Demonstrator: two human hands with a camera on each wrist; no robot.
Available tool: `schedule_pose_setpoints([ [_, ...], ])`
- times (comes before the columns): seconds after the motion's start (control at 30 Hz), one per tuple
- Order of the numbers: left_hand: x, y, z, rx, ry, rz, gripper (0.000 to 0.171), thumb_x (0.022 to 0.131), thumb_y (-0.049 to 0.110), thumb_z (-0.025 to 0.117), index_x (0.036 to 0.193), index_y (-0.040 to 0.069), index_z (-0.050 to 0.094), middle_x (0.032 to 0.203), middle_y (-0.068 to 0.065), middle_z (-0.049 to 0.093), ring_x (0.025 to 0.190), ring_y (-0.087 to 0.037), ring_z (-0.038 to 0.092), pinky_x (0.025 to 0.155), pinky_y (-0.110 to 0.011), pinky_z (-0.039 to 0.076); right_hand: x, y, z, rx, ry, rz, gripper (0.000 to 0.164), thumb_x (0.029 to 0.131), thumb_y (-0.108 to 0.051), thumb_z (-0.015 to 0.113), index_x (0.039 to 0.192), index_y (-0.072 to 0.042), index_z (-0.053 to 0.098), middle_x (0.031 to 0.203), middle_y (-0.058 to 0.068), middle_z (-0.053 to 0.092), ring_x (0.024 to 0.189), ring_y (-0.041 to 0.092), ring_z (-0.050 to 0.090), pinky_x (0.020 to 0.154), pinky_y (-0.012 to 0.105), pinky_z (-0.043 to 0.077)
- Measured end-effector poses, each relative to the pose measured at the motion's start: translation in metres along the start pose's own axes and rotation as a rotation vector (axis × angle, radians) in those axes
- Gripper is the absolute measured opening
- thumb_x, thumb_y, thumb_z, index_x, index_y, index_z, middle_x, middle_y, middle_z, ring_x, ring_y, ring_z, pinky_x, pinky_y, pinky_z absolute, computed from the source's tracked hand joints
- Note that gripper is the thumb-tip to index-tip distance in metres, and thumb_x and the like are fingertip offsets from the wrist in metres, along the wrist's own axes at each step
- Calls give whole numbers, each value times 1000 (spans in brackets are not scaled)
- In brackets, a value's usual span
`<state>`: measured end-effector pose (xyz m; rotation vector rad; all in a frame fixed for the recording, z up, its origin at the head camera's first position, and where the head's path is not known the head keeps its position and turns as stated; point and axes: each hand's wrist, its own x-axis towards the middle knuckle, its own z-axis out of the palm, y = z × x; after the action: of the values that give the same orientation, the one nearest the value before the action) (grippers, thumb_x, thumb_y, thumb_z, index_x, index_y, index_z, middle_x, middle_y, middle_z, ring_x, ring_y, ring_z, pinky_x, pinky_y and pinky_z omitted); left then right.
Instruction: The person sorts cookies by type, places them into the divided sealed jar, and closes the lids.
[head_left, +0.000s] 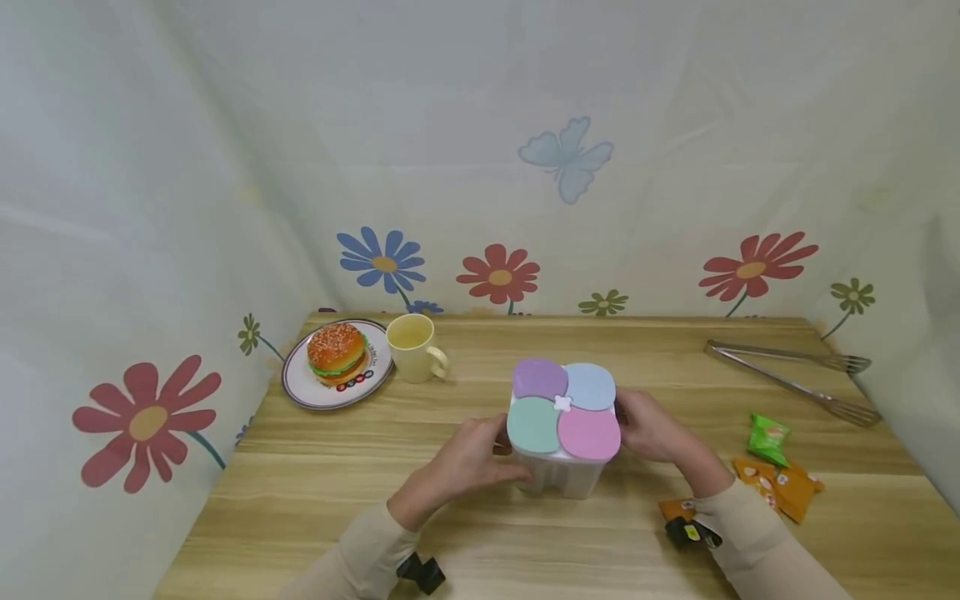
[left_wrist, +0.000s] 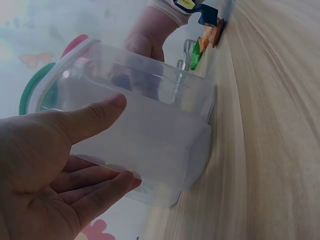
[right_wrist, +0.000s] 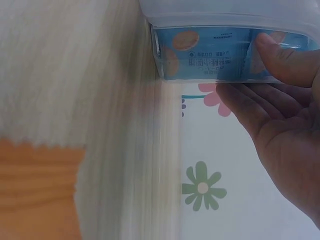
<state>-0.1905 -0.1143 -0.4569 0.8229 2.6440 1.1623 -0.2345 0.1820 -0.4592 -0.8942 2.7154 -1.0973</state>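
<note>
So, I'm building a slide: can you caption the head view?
Left grip and right grip hold a pastel-lidded container; a mug and burger sit farther back.

The container (head_left: 564, 433) partly hides the right grip (head_left: 651, 425)

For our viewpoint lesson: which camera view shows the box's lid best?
The head view: it shows the lid from above, with all four colours. The left wrist view catches only its edge, partly green and pink; the right wrist view leaves it out.
</note>
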Motion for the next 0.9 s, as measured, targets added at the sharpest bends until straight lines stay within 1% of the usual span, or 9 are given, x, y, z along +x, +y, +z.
schedule_pose_setpoints([
  [0.17,0,-1,2,-10,6,11,57,73,29,86,121,13,59,115,-4,69,93,-7,67,79,-15,54,-1,-1,0,8,1,1,35,80,9,63,114,3,60,96,7,66,81,14,55,71,30,54],
  [0.27,-1,-2,2,-9,4,13,57,73,30,86,121,13,60,114,-3,69,92,-6,67,79,-14,54,-2,0,0,20,-4,-26,35,81,10,63,115,4,59,101,11,67,86,15,59,76,31,55],
  [0.37,-1,-2,2,-20,5,16,58,72,29,86,121,13,59,113,-2,69,91,-6,67,79,-14,53,-1,2,2,29,-6,-52,36,80,10,63,115,4,58,103,12,67,88,16,61,77,30,56],
  [0.57,-2,0,-1,-36,4,13,58,72,29,86,120,13,60,112,-2,69,91,-6,66,80,-15,54,-2,1,3,38,5,-72,38,82,8,62,120,5,56,109,15,67,95,19,63,82,33,57],
  [0.67,-2,0,-1,-45,10,10,57,71,29,86,120,13,60,112,-2,69,92,-6,66,81,-17,54,-2,1,3,34,8,-62,40,84,7,62,123,6,55,113,17,67,99,23,64,85,36,57],
  [0.77,-3,-1,1,-52,20,14,56,71,28,86,119,13,60,111,-2,69,92,-5,66,81,-17,55,-4,1,5,36,9,-32,41,85,5,63,125,5,54,115,17,66,103,27,64,88,41,56],
  [0.9,-3,-3,4,-60,26,22,55,71,28,87,117,13,61,108,0,70,89,-3,65,80,-16,55,-6,2,7,33,-1,-10,41,87,2,64,127,4,53,117,16,65,105,27,63,89,44,55],
])
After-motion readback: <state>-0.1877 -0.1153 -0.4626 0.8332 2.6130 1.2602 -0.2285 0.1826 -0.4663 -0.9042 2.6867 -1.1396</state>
